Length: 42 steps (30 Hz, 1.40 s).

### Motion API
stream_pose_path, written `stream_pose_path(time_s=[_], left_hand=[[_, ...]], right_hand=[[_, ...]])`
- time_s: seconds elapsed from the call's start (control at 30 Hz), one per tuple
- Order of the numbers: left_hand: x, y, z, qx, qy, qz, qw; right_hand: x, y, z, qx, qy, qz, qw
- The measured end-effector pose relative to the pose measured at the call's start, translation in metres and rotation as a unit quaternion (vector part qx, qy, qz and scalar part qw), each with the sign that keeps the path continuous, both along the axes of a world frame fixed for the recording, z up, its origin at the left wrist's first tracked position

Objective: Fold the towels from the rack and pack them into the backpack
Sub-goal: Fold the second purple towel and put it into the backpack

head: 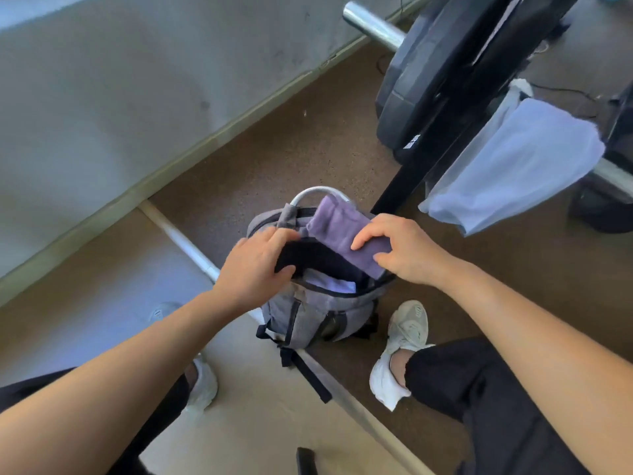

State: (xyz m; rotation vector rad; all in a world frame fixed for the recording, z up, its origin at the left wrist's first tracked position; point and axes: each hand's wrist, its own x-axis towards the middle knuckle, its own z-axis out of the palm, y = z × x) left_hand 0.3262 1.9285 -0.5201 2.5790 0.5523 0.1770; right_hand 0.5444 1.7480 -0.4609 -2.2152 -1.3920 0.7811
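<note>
A grey backpack [318,313] stands upright on the floor between my feet, its top unzipped. My left hand [255,260] grips the dark rim of the opening and holds it apart. My right hand [402,250] holds a folded purple towel [339,224], which is tilted with its lower end at the mouth of the backpack. A pale folded towel [329,284] lies inside the bag. Another light blue towel [517,166] hangs over a bar of the black rack [442,132] at the right.
A barbell with black weight plates [421,77] and a chrome sleeve [371,24] sits on the rack behind the bag. A white pipe [185,245] runs along the floor. My white shoes [406,341] flank the backpack. A grey wall rises at the left.
</note>
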Motion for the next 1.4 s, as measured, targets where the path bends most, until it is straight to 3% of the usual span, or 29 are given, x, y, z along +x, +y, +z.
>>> stream_pose_path(time_s=[0.13,0.5,0.7,0.97,1.07,1.27,1.4], left_hand=[[0.005,0.003,-0.031,0.095,0.083,-0.027,0.992],[0.002,-0.009,-0.038,0.147,0.145,-0.090,0.974],[0.017,-0.002,-0.040,0.150,0.180,-0.075,0.969],[0.024,0.001,-0.041,0.147,0.189,-0.068,0.969],[0.023,0.001,-0.040,0.144,0.187,-0.070,0.969],[0.022,-0.001,-0.041,0.143,0.176,-0.066,0.972],[0.021,0.000,-0.040,0.142,0.180,-0.064,0.971]], right_hand=[[0.004,0.003,-0.030,-0.062,-0.029,0.057,0.996],[-0.023,0.022,-0.095,-0.205,-0.125,0.189,0.952],[-0.039,0.030,-0.146,-0.313,-0.246,0.191,0.897],[-0.047,0.037,-0.199,-0.428,-0.154,0.107,0.884],[-0.045,0.042,-0.200,-0.412,-0.115,0.096,0.899],[-0.048,0.045,-0.196,-0.287,-0.104,0.125,0.944],[-0.052,0.047,-0.204,-0.302,-0.092,0.032,0.948]])
